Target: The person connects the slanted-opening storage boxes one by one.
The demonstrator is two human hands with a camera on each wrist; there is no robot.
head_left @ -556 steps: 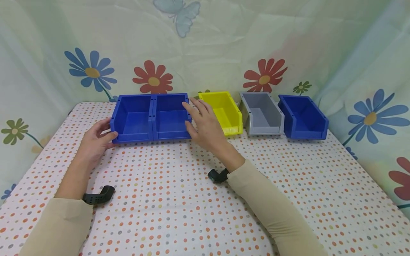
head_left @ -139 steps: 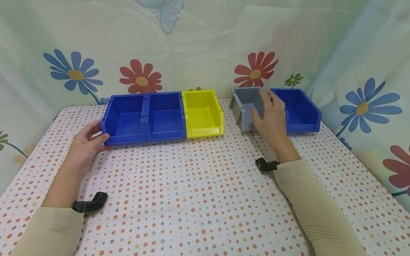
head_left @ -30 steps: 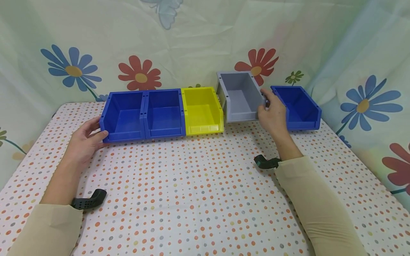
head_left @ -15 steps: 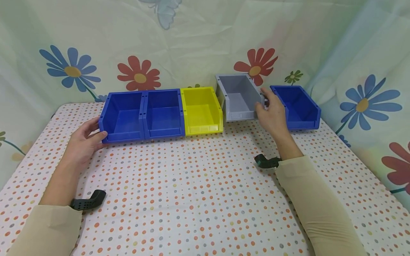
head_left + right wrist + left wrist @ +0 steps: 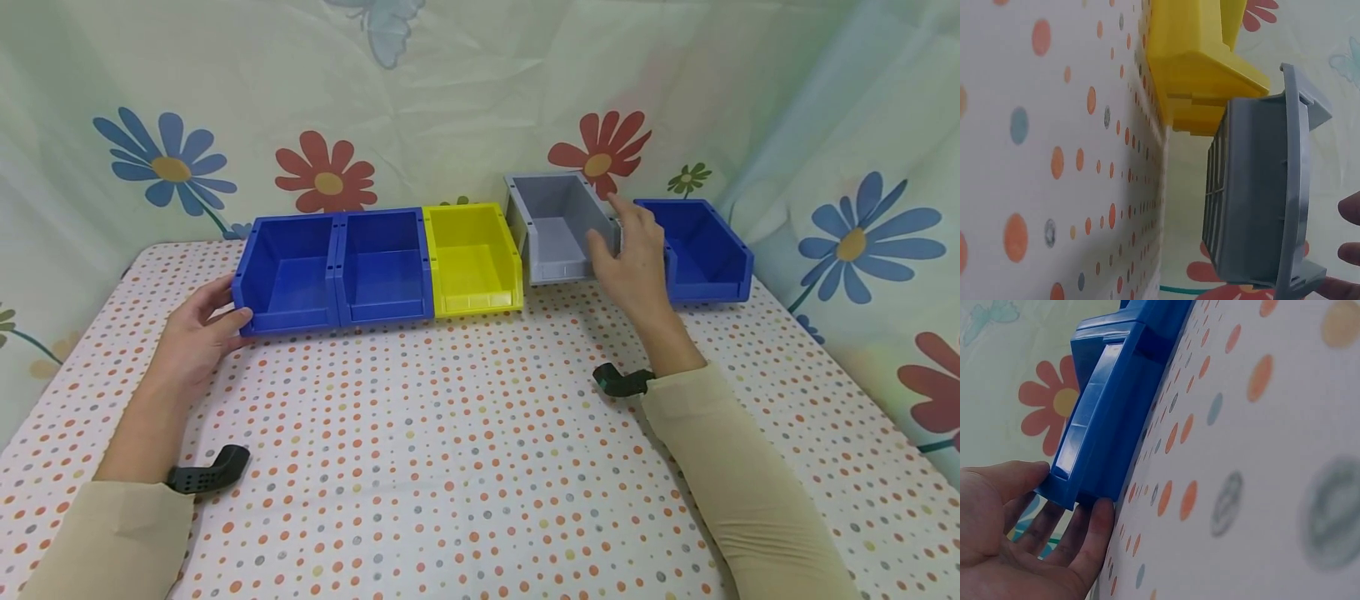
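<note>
My left hand (image 5: 198,333) holds the front left corner of the leftmost blue storage bin (image 5: 288,279); in the left wrist view its thumb lies on the front lip and the fingers reach against the side. A second blue bin (image 5: 384,279) and a yellow bin (image 5: 474,271) adjoin it in a row. Beside the yellow one, a grey bin (image 5: 558,237) sits higher, its base (image 5: 1215,187) off the tablecloth in the right wrist view. My right hand (image 5: 633,262) hovers by the grey bin's right wall, thumb and fingers spread; fingertips (image 5: 1349,209) show apart from it.
Another blue bin (image 5: 705,258) stands separately at the right, behind my right hand. A dotted cloth (image 5: 420,467) covers the table. Flowered fabric (image 5: 480,108) hangs close behind the bins. Black straps with bent mounts (image 5: 213,471) are on both wrists.
The grey bin has been lifted and moved left beside the yellow one, lowering slightly in the last second. My right hand has just let go of it. My left hand keeps its place.
</note>
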